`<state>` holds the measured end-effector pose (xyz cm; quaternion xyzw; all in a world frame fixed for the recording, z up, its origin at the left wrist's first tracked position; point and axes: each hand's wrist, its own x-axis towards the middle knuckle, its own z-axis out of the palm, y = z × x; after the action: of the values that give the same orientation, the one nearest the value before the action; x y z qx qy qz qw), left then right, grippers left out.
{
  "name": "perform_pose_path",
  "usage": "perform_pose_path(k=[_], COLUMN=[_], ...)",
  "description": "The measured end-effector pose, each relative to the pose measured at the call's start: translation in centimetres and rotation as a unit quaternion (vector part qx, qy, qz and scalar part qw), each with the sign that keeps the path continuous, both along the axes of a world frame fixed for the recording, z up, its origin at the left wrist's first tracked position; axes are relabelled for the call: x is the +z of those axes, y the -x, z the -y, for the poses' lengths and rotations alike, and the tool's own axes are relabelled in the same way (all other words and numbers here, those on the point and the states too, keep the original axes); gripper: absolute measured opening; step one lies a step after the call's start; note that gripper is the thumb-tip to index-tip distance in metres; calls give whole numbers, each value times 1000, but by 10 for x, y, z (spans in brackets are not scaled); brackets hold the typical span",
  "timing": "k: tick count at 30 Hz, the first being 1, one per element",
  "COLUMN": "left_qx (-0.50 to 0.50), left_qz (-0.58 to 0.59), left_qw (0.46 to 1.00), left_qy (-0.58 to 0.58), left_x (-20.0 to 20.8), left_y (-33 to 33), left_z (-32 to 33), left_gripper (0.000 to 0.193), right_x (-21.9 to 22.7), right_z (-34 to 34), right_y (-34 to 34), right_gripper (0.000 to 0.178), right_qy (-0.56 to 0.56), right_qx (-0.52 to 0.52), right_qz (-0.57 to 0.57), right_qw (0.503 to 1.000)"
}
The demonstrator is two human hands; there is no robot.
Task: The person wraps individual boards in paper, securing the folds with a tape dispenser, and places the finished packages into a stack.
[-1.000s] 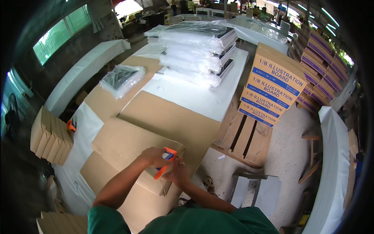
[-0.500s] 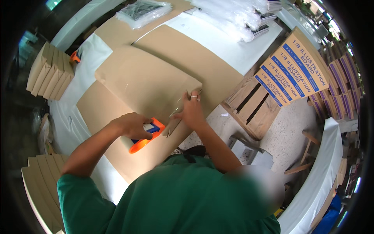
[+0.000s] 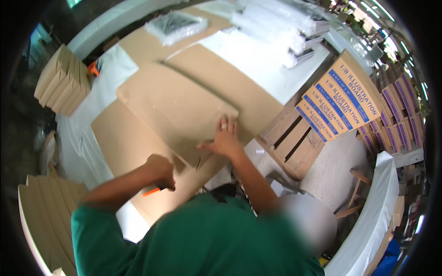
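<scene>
A bundle wrapped in brown paper (image 3: 170,101) lies on a larger brown paper sheet (image 3: 110,133) in front of me. My right hand (image 3: 225,138) rests on the bundle's near right corner, fingers spread, with a ring on one finger. Close to the bundle's near end, my left hand (image 3: 161,170) is closed round a tape dispenser (image 3: 152,191). Only a sliver of its orange frame shows below the fist; the rest is hidden. A dark line, perhaps a paper edge or fold, runs along the bundle's near end between my hands.
Boxes with blue bands (image 3: 340,99) stand on a wooden pallet (image 3: 292,142) at the right. Plastic-wrapped packs (image 3: 276,27) lie at the table's far side. Brown packages are stacked at the far left (image 3: 62,83) and near left (image 3: 50,216). Another orange tool (image 3: 94,69) lies beyond.
My left hand has turned over with the tape dispenser, hiding most of it, and moved slightly nearer to me. My right hand has flattened onto the bundle's corner. The view has shifted a little.
</scene>
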<state>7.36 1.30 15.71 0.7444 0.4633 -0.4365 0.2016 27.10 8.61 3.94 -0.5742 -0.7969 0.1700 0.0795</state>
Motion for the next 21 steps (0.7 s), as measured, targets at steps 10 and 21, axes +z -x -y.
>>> perform_pose_path(k=[10, 21], left_qx=[428, 721], left_qz=[-40, 452], left_qw=[745, 410], left_qy=[-510, -328], left_x=[-146, -207], left_y=[232, 155], left_z=[109, 50], left_gripper=[91, 58], right_x=[-1, -12], right_z=[-69, -132], right_y=[13, -38], right_gripper=[118, 119], right_qy=[-23, 242], right_qx=[3, 172], right_qz=[5, -225], right_qw=[1000, 928])
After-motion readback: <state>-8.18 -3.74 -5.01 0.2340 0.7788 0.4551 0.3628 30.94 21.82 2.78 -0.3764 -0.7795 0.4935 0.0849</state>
